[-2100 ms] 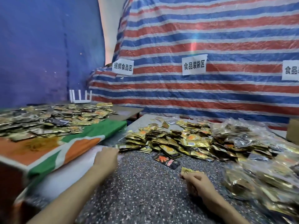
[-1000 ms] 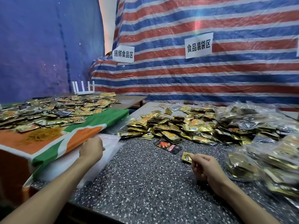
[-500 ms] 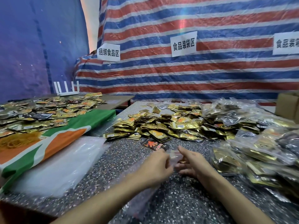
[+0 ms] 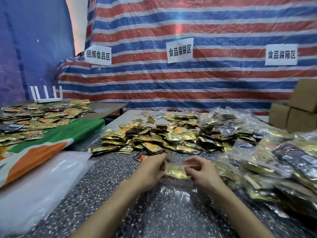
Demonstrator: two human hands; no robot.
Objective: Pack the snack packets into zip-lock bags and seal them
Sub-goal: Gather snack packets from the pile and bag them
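1. Head view, writing: three white paper signs hang on the backdrop. The sign at upper left [image 4: 98,55] reads 捆绑食品区, the middle sign [image 4: 179,50] 食品装袋区, the sign at right [image 4: 281,54] 食品装箱区. Print on the packets is too small to read.
2. Zip-lock bag [image 4: 171,203]: clear, lower centre, its body lying on the table with its mouth raised between the hands.
3. Left hand [image 4: 151,170] and right hand [image 4: 202,174]: close together, each pinching one side of the bag's mouth.
4. Gold snack packet [image 4: 175,172]: at the bag's mouth, between the hands; whether it is fully inside cannot be told.
5. Loose snack packets [image 4: 163,136]: a gold heap, centre frame.
6. Filled bags [image 4: 274,162]: piled at right, holding gold and dark packets.
7. Empty clear bags [image 4: 42,182]: a stack at lower left.
8. Speckled grey table [image 4: 106,172].
9. Green, orange and white cloth [image 4: 51,143] at left, with more packets [image 4: 37,117] on it.
10. White router [image 4: 48,93], left; cardboard boxes [image 4: 295,109], right edge.
11. Red, white and blue striped tarpaulin [image 4: 188,23]; blue sheet [image 4: 34,40] at upper left.
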